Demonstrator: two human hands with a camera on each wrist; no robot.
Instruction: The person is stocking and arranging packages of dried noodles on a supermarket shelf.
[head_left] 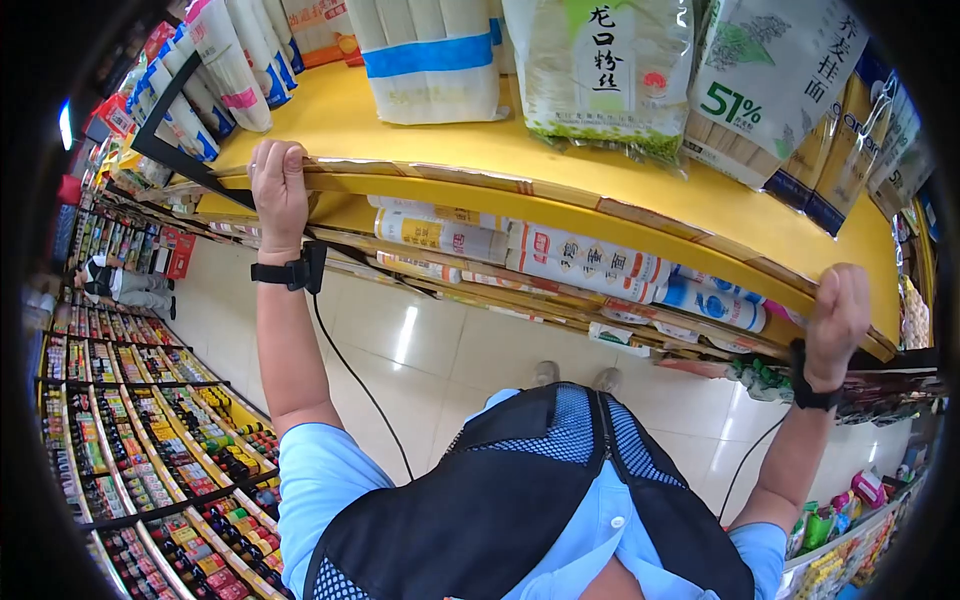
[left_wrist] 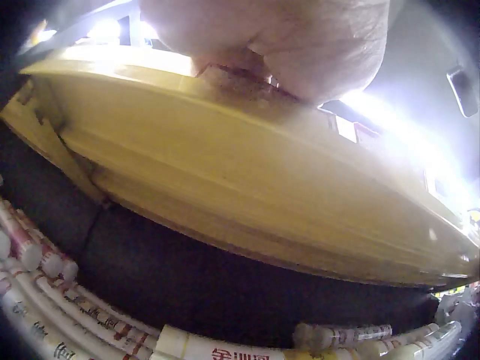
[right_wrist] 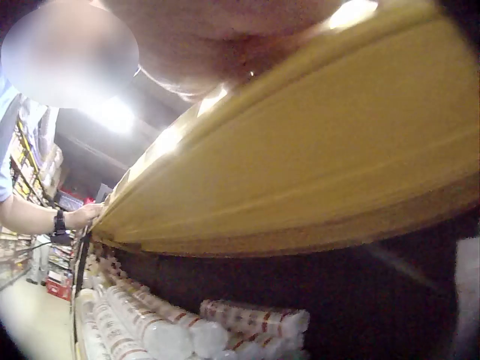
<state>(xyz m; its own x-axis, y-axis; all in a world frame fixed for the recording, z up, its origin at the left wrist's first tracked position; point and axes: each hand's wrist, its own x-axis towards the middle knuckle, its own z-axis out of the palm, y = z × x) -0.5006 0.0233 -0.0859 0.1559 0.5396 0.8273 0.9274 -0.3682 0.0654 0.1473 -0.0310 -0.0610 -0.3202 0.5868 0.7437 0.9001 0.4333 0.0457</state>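
My left hand (head_left: 278, 195) grips the front edge of a yellow store shelf (head_left: 330, 112) near its left end, fingers curled over the lip. At the right end of the same edge, my right hand (head_left: 838, 325) holds on with bent fingers. On this shelf stand a noodle pack with a blue band (head_left: 430, 62), a bag of vermicelli (head_left: 600, 85) and a buckwheat noodle pack (head_left: 745, 95). Both wrist views look up at the shelf's underside (left_wrist: 225, 172), with the palm (left_wrist: 315, 45) against the edge in the left one. Fingertips are hidden there.
Paper-wrapped noodle rolls (head_left: 585, 255) lie on the tier below. A black frame (head_left: 165, 125) stands at the shelf's left end. Racks of jars and bottles (head_left: 180, 470) line the left side, where another person (head_left: 125, 285) stands farther off. Cables (head_left: 355, 385) hang from both wrists.
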